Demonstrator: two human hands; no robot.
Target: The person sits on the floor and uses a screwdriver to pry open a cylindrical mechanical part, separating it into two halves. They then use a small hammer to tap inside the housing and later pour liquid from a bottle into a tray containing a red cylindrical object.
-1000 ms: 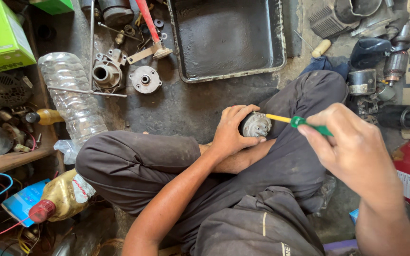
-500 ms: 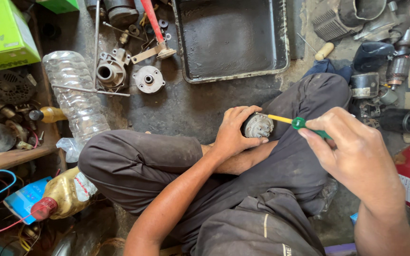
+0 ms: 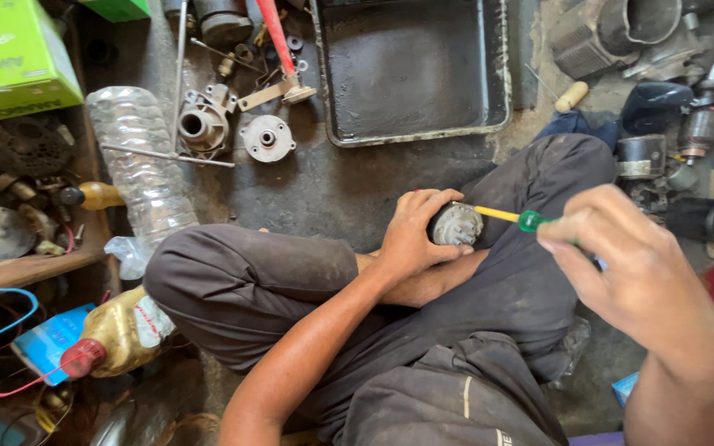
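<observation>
The left hand (image 3: 411, 239) is closed around a small round grey metal part (image 3: 454, 225), held above the crossed legs. The right hand (image 3: 621, 264) grips a screwdriver (image 3: 510, 217) with a yellow shaft and green collar, its tip touching the part. A dark metal tray (image 3: 502, 74) lies on the floor beyond.

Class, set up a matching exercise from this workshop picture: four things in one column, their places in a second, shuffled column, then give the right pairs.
1. round grey metal motor part
2. yellow-shafted screwdriver with green handle
3. clear crushed plastic bottle
4. dark rectangular metal tray

A. floor, beside the bent knee
B. right hand
C. floor, ahead of the legs
D. left hand

Pairs: 1-D, 2-B, 3-A, 4-C
</observation>
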